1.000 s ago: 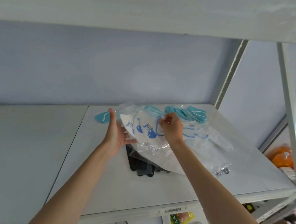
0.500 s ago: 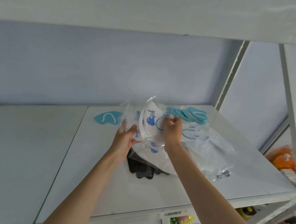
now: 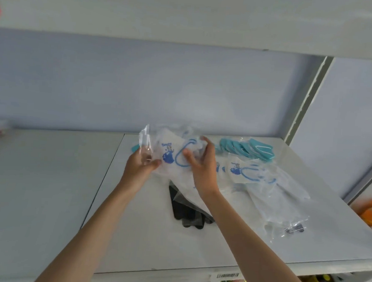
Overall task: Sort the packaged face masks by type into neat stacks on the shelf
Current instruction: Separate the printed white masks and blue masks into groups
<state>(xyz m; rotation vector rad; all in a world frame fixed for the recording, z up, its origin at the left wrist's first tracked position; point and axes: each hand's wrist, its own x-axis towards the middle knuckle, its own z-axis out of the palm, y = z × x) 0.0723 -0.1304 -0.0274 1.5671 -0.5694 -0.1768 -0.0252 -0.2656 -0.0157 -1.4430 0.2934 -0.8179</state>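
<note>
Holding a clear packet with a white, blue-printed mask [image 3: 175, 155] up off the shelf [image 3: 152, 243], I have both hands on it: my left hand [image 3: 140, 167] pinches the packet's left edge between thumb and fingers, and my right hand [image 3: 202, 165] grips its right side with the thumb across the front and the fingers curled behind.

By my read the sort is in its early-to-middle part. At the back right of the shelf a row of teal masks [image 3: 245, 147] lies fanned and overlapping, grouped by type but not yet a square stack. Just in front of them more white blue-printed packets [image 3: 244, 170] lie loosely spread, some overlapping, with slack clear wrapping [image 3: 285, 210] trailing toward the shelf's front right. A single teal mask [image 3: 135, 147] shows behind my left hand, apart from its fellows. Dark masks [image 3: 189, 215] lie under the packet I hold, near the middle of the shelf; how many, I cannot tell.

Left to do, as I judge it: gather the white packets into one pile, bring the stray teal piece to its row, square each group.
</note>
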